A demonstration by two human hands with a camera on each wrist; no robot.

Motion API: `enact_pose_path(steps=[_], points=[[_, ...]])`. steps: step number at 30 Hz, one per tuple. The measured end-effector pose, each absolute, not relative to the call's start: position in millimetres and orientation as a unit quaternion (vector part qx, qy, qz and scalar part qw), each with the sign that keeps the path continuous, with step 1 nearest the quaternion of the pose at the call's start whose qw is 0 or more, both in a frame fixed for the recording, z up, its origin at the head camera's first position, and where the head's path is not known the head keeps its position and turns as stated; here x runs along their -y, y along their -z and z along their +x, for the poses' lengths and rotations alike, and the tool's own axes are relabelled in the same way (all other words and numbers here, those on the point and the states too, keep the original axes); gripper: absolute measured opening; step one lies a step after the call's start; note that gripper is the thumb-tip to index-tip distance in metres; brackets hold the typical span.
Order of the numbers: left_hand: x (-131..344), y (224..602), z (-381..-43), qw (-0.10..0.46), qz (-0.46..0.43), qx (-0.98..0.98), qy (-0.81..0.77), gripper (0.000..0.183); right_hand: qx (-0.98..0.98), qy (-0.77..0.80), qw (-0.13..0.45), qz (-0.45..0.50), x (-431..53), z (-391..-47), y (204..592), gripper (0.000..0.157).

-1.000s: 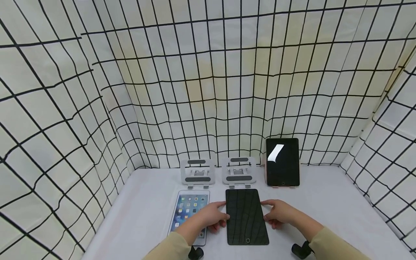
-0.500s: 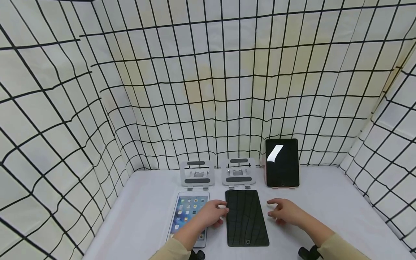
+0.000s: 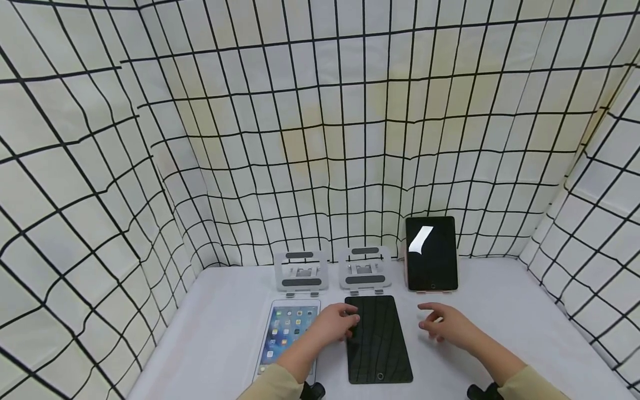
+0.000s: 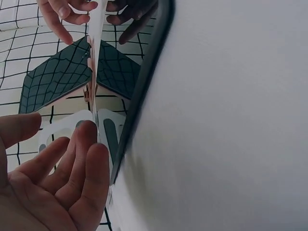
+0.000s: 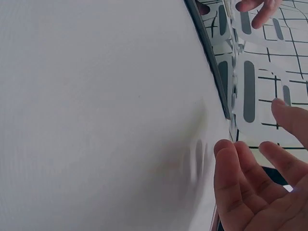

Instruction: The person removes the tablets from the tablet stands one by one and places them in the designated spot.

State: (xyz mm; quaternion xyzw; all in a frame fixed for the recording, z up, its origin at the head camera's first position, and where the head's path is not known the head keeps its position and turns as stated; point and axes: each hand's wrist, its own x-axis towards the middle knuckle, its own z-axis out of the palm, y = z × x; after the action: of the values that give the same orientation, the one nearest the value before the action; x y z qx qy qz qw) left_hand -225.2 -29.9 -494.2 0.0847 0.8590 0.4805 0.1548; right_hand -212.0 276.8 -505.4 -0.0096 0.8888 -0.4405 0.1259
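Note:
A black tablet point(image 3: 378, 347) with a dark screen lies flat on the white table. My left hand point(image 3: 334, 323) hovers by its upper left edge, fingers loosely bent and overlapping the edge in the head view. Nothing sits between the thumb and fingers of the left hand point(image 4: 62, 178) in the left wrist view. To the right of the tablet, apart from it, is my right hand point(image 3: 446, 325), holding nothing. Its relaxed fingers point(image 5: 227, 173) show close over the tabletop. Partly under the left forearm lies a white tablet point(image 3: 287, 330) with its icon screen lit.
Two pale folding tablet stands point(image 3: 301, 282) point(image 3: 365, 279) are unfolded behind the flat tablets. At the back right, another black tablet point(image 3: 432, 261) leans upright on a pinkish stand. White cloth walls with a black grid point(image 3: 350, 139) rise around the table point(image 3: 210, 322).
Both hands have let go of the black tablet's side edges. The right hand has drawn away to the right; the left has risen slightly over the edge. The head view has tilted up a little.

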Motion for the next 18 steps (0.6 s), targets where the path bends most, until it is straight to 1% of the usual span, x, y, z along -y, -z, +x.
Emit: enact_pose_path(steps=[4,10,18], points=[[22,492,-226,0.132,0.083,-0.875,-0.458,0.034,-0.885,0.449,0.119,-0.02,-282,-213,503,0.055],[13,494,-229,0.114,0.08,-0.886,-0.443,0.033,-0.884,0.453,0.11,-0.03,-291,-215,502,0.055],[-4,490,-238,0.115,0.084,-0.874,-0.466,0.033,-0.89,0.445,0.098,-0.03,-319,-216,495,0.055]])
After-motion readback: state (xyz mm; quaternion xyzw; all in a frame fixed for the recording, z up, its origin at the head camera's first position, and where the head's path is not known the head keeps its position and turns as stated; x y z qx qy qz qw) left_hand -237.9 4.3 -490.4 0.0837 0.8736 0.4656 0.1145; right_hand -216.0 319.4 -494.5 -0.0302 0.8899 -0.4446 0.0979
